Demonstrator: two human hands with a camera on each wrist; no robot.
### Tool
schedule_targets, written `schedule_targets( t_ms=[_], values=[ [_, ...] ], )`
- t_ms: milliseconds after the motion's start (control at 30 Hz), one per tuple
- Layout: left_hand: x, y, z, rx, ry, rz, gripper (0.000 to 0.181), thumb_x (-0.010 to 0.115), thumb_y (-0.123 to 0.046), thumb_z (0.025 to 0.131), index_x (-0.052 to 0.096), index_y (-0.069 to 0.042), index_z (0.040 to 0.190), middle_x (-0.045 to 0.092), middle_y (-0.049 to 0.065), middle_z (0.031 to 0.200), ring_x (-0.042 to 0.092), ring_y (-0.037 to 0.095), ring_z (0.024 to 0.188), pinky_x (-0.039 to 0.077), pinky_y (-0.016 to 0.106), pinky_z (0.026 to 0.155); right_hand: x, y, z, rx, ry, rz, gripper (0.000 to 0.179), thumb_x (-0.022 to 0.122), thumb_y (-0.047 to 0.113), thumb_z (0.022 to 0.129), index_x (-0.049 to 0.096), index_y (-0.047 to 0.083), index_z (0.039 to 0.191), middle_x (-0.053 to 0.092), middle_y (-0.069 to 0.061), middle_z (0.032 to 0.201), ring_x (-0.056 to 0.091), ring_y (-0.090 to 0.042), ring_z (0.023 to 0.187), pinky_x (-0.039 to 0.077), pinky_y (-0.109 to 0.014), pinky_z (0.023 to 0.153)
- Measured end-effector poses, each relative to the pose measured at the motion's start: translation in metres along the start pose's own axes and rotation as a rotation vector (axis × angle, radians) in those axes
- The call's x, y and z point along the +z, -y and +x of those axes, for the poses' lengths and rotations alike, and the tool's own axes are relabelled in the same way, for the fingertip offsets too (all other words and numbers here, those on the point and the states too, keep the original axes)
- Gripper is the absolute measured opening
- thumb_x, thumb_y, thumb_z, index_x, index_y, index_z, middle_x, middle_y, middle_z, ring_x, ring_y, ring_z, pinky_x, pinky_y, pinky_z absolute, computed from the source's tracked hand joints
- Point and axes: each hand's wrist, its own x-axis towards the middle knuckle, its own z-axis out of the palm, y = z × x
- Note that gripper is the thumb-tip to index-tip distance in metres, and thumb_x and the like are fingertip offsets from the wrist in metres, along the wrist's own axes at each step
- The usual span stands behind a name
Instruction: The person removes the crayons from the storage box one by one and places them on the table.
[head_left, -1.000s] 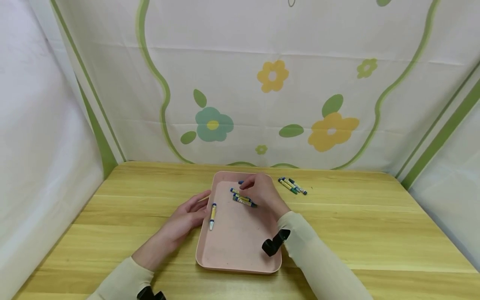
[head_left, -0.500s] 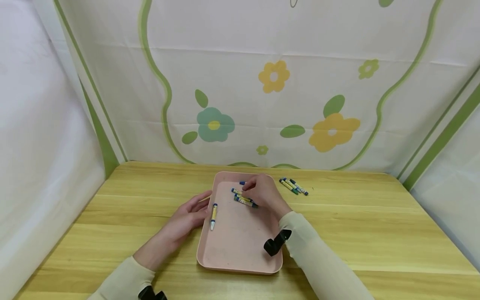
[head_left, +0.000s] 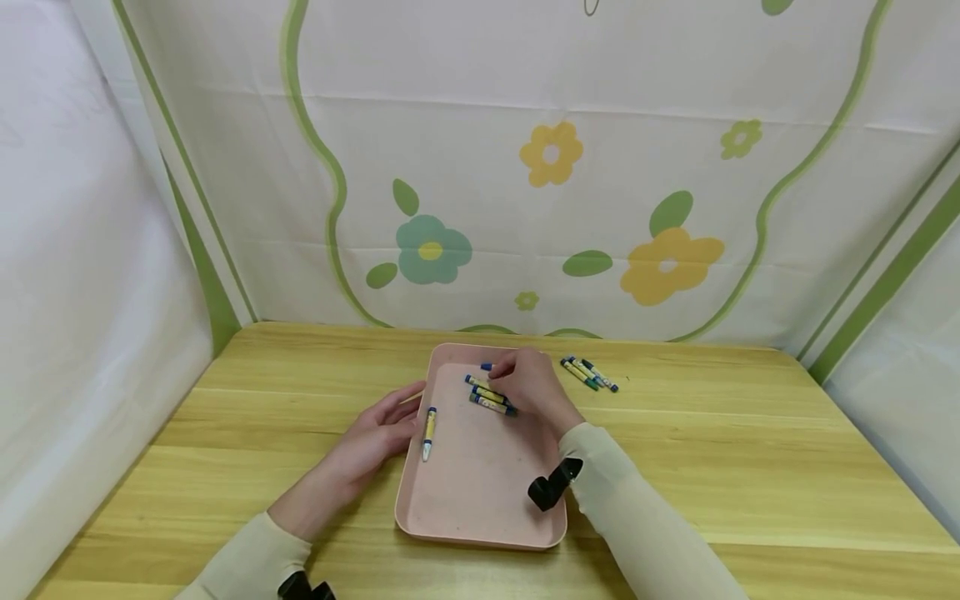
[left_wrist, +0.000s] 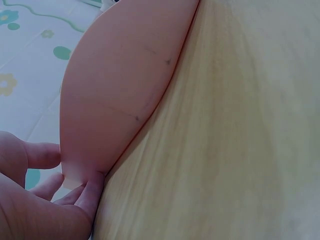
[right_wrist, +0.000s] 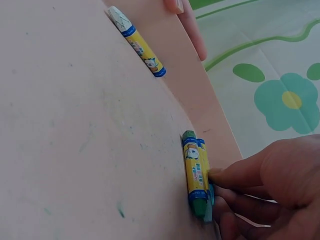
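A pink tray lies on the wooden table with crayons inside. My right hand reaches over its far right part, pinching a crayon with thumb and fingers at a small row. In the right wrist view a green crayon lies in front of the pinched one, which shows a teal tip and is mostly hidden. By the tray's left wall lies a white crayon. A blue-ended crayon pokes out beyond the right hand. My left hand touches the tray's outer left wall, fingers extended, thumb near the rim.
Several crayons lie together on the table, right of the tray's far end. A flower-printed cloth hangs behind the table. White fabric walls stand at both sides.
The right fingertips have shifted slightly over the row, uncovering more of the middle crayon. The left hand and tray stay in place; the head view has drifted a little.
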Motion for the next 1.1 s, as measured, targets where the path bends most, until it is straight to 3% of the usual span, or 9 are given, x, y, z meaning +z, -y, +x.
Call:
schedule_targets(
  t_ms=[367,1100],
  values=[
    [-0.0005,0.0002,-0.0001,0.0,0.002,0.007,0.063,0.057,-0.011,0.108,0.033,-0.013,0.167,0.033,0.019,0.173,0.036,0.035,0.159,0.043,0.041,0.121,-0.0014,-0.0017,0.0001,-0.031,0.016,-0.01,0.005,0.082,0.018,0.093,0.085,0.017,0.098,0.079,-0.001,0.114,0.068,-0.018,0.103,0.06,-0.036,0.088],
    [0.0,0.0022,0.0021,-0.017,-0.026,0.01,0.064,0.06,-0.01,0.106,0.037,-0.015,0.165,0.038,0.017,0.171,0.038,0.034,0.158,0.044,0.041,0.121,-0.0012,-0.0048,0.0032,-0.087,0.003,-0.049,0.006,0.081,0.015,0.094,0.085,0.015,0.098,0.08,-0.001,0.109,0.067,-0.015,0.091,0.057,-0.03,0.078]
  ],
)
